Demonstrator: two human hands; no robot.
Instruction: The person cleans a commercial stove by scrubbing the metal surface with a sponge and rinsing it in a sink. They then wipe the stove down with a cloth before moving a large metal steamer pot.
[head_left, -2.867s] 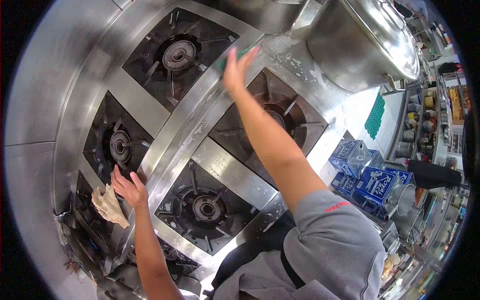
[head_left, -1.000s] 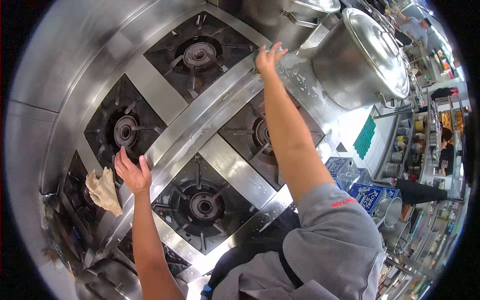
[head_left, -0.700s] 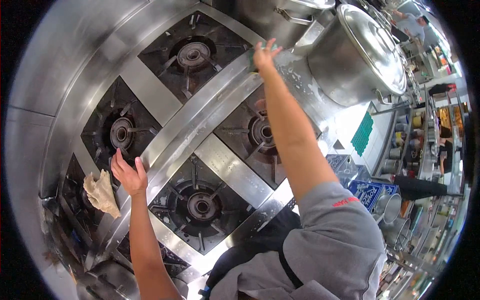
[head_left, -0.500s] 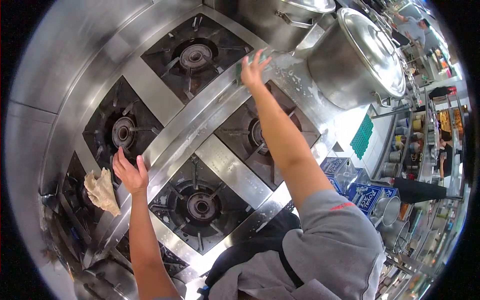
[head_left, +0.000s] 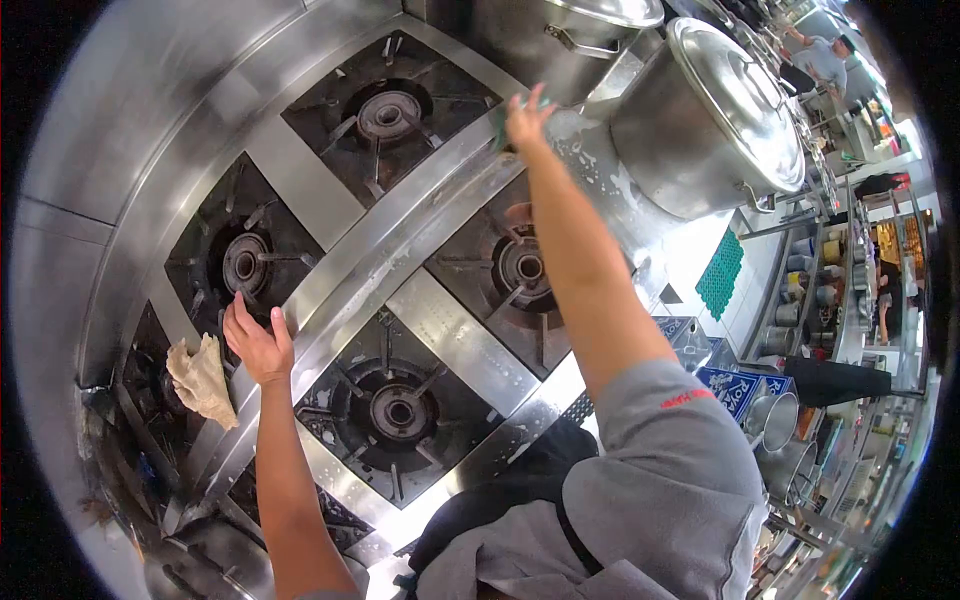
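My right hand (head_left: 525,124) is closed on a green scouring pad (head_left: 503,130), mostly hidden under the fingers, at the upper end of the raised steel ledge (head_left: 400,238) of the stove. Wet streaks and suds show on the steel near it. My left hand (head_left: 260,340) rests on the lower part of that ledge, fingers stretched out and holding nothing, beside a back burner (head_left: 245,262). A crumpled beige cloth (head_left: 203,382) lies just left of my left hand.
Two large lidded steel pots (head_left: 690,130) stand at the upper right, close to my right hand. Several burners with grates, such as the front one (head_left: 402,410), surround the ledge. Blue tins (head_left: 735,388) and a green mat (head_left: 720,275) are on the right. Other people are in the background.
My right hand has slid with the scouring pad a little up and to the right along the ledge. My left hand and the cloth have stayed almost where they were.
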